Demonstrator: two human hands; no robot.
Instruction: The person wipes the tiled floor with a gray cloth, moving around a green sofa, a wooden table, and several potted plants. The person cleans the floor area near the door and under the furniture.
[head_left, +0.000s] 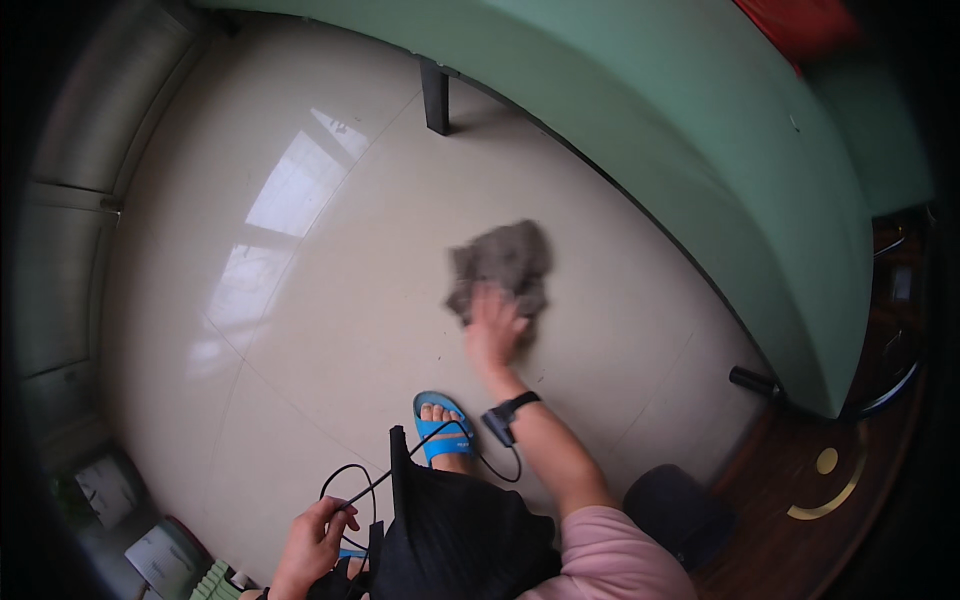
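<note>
A crumpled grey-brown cloth (506, 259) lies on the glossy tiled floor (360, 300), a little blurred. On its near edge rests my right hand (495, 322), fingers spread and pressed onto the fabric; a dark band with a small device (501, 424) is on that wrist. My left hand (319, 532), low in the view beside my knee, pinches a thin black cable (367, 489) between thumb and fingers. The cable loops across my lap towards the wrist device. Below the right hand shows my foot in a blue sandal (441, 427).
A green upholstered piece of furniture (637, 127) with a dark leg (435, 97) curves along the upper right. Dark wooden furniture (795, 517) with gold trim and a dark rounded object (675, 514) stand at lower right. Glazed panels (64, 270) line the left; several containers stand lower left.
</note>
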